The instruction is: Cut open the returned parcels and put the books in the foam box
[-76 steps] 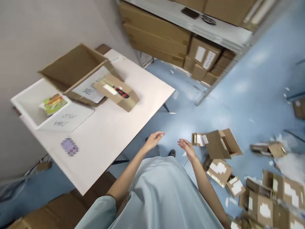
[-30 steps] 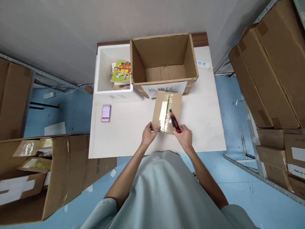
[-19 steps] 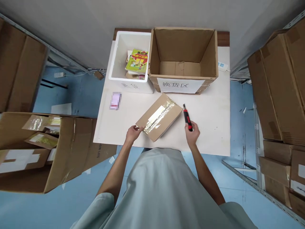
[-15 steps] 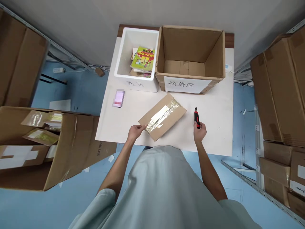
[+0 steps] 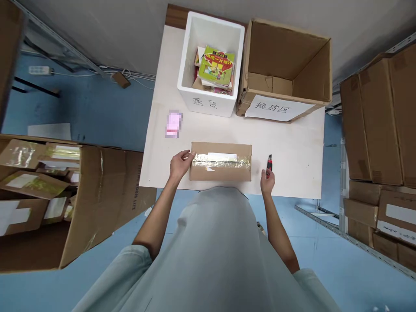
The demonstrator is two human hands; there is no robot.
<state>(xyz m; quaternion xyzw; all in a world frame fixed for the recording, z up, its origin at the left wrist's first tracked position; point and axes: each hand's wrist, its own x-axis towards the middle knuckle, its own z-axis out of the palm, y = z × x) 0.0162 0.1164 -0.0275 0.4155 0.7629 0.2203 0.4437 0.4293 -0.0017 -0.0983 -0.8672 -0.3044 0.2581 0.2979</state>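
A brown cardboard parcel lies on the table in front of me, its long side level with the table's front edge. Shiny clear tape and a white label run along its upper face. At its left end, my left hand is closed on the edge, fingertips touching the cardboard. To the right of the parcel, my right hand is wrapped round a red and black utility knife. The blade points away from me, apart from the parcel.
Behind the parcel stand a white foam box with several books and an open carton with a paper sign. A pink pixelated item lies left on the white table. A large carton of parcels flanks the left side.
The parcel has turned from a slant to lie straight across. My left hand has moved up along its left end. My right hand still holds the knife, and the view has shifted.
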